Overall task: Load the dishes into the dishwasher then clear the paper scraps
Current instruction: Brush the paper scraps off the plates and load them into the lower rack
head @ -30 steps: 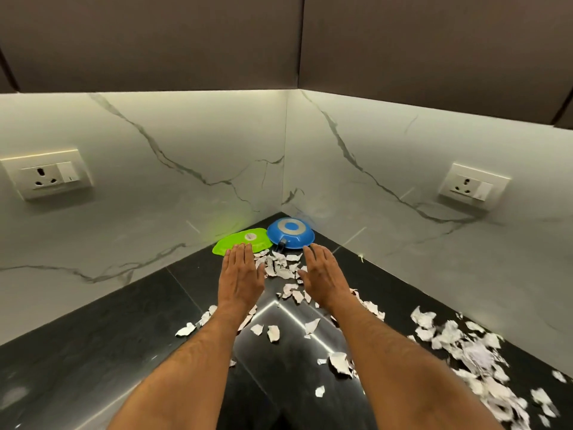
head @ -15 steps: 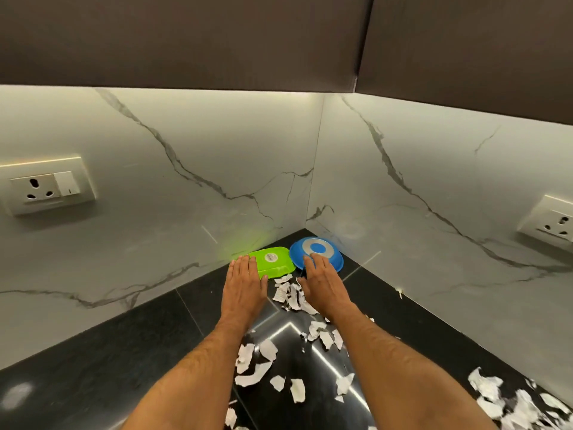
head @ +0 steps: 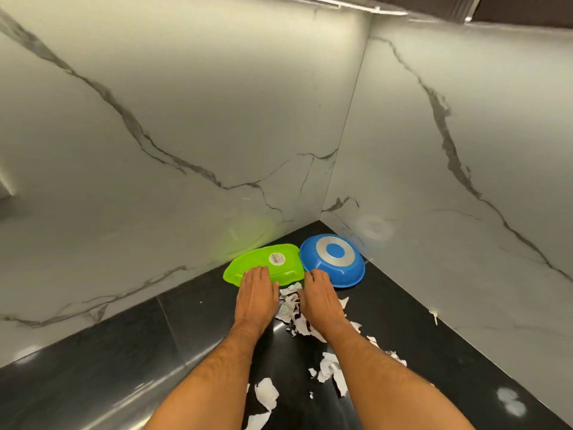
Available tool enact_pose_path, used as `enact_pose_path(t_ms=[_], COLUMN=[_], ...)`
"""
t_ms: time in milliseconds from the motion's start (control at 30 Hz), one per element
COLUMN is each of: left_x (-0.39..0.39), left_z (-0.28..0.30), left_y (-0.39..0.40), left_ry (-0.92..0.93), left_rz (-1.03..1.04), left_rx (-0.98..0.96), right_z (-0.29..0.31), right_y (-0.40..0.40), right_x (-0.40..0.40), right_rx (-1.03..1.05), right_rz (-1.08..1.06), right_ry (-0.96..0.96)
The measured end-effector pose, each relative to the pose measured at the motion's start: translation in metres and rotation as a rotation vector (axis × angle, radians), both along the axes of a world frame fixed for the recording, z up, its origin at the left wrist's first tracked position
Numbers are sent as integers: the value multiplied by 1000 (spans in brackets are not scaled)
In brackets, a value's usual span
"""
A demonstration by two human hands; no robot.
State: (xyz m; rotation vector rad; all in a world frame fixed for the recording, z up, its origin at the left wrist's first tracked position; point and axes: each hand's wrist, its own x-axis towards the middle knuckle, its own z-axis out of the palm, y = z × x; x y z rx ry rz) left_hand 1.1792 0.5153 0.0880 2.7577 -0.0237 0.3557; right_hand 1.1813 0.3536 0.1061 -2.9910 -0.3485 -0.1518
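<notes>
A green plate (head: pixel 263 264) lies upside down in the counter's back corner, a round sticker on its base. A blue bowl (head: pixel 333 259) lies upside down just to its right. My left hand (head: pixel 255 296) lies flat, palm down, its straight fingertips on the green plate's near edge. My right hand (head: pixel 321 301) is flat too, fingertips at the blue bowl's near rim. Torn white paper scraps (head: pixel 290 308) lie bunched between my hands and trail back under my right forearm.
The black glossy counter (head: pixel 124 361) meets white marble walls (head: pixel 217 119) on the left and right, forming a tight corner behind the dishes. More scraps (head: pixel 266 395) lie near the bottom of the view.
Both hands have slid forward across the counter to the dishes, pushing scraps along between them. My head has moved closer and lower, so the sockets have left the view.
</notes>
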Motion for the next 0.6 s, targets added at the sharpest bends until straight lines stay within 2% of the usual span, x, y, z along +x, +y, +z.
enact_pose_path(t_ms=[100, 300, 500, 600], left_x=[9, 11, 4, -1], left_z=[-4, -9, -12, -10], left_y=[-32, -68, -70, -67], left_ry=[40, 128, 185, 221], left_rz=[-104, -281, -288, -296], left_rx=[-62, -133, -129, -120], right_z=[-9, -12, -14, -9], right_y=[-13, -27, -31, -28], right_x=[9, 27, 45, 49], right_rx=[50, 548, 746, 735], right_rz=[-125, -476, -683, -741], right_ry=[17, 164, 244, 307])
